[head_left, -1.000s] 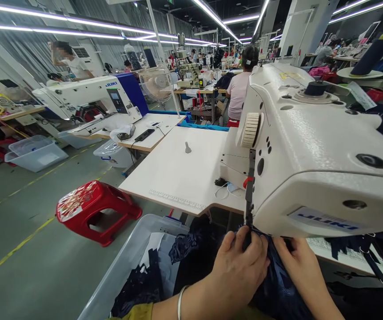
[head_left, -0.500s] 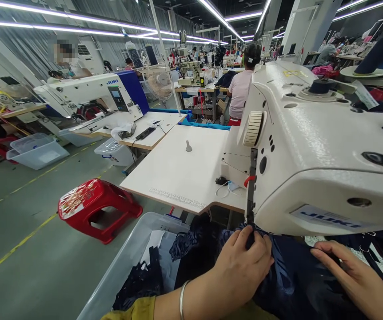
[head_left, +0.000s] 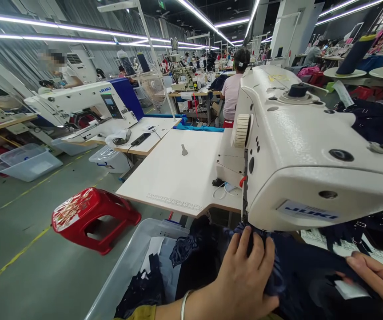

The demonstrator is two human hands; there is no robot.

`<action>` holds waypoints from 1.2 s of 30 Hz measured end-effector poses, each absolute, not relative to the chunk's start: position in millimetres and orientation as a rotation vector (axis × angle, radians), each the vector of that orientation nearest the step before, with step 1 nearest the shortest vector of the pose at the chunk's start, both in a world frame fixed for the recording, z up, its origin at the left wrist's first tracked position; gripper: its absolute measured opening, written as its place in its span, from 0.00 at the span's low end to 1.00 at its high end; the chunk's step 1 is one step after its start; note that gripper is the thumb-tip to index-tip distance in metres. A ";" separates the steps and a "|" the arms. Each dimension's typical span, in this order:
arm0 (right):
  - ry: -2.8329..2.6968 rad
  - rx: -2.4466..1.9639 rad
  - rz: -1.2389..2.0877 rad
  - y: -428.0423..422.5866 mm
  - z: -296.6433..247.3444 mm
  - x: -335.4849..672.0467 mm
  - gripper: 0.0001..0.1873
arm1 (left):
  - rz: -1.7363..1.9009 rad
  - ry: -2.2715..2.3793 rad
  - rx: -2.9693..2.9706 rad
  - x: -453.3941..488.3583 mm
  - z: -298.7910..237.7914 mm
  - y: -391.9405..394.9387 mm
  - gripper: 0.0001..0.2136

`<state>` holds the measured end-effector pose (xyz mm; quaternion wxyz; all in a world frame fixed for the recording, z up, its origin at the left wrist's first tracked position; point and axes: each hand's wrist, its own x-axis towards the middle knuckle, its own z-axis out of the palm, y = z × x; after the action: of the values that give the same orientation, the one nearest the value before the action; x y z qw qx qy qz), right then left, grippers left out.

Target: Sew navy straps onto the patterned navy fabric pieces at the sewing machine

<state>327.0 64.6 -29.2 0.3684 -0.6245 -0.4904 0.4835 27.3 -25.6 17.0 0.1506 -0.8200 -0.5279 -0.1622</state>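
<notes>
Navy fabric point(head_left: 301, 262), with satin and lacy parts, lies under the head of a white JUKI sewing machine point(head_left: 298, 133). My left hand point(head_left: 245, 271) rests on it close to the needle area, fingers spread and pressing the cloth. At the right edge, my right hand point(head_left: 378, 278) pinches the fabric's upper edge between thumb and fingers and holds it stretched out. A small white patch point(head_left: 351, 289) shows on the cloth below that hand. The machine head covers the stitching point.
A clear plastic bin point(head_left: 118, 271) with dark garment pieces stands below the white table point(head_left: 178, 173). Left of it is a red stool point(head_left: 94, 218). A second JUKI machine point(head_left: 88, 106) stands farther left. A seated person point(head_left: 233, 93) works ahead.
My left hand's fingers have gone from bunched together to spread over the fabric. My right hand has moved right, drawing the cloth out, and the white patch has come into view.
</notes>
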 end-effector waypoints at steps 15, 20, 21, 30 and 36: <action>-1.799 -1.260 1.201 63.2 -9.5 186.4 0.17 | -0.449 -1.147 -2.421 -14.0 -3.5 -12.5 0.19; -1.974 -1.291 1.080 58.3 1.7 205.0 0.14 | -0.391 -1.264 -2.475 -16.6 -0.7 -12.9 0.20; -1.989 -1.297 1.073 57.5 3.1 207.1 0.14 | -0.394 -1.273 -2.464 -17.1 -1.6 -13.6 0.20; -2.099 -1.246 0.860 69.3 0.8 199.6 0.17 | -0.523 -1.402 -2.315 -11.2 -8.9 -19.6 0.18; -2.185 -1.138 0.797 76.8 -2.1 200.6 0.19 | -0.590 -1.413 -2.313 -9.1 -4.5 -18.3 0.17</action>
<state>200.6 76.8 -2.1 0.2726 -0.4230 -0.8119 0.2961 -9.1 -18.3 -4.5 0.1828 -0.8197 -0.5009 -0.2091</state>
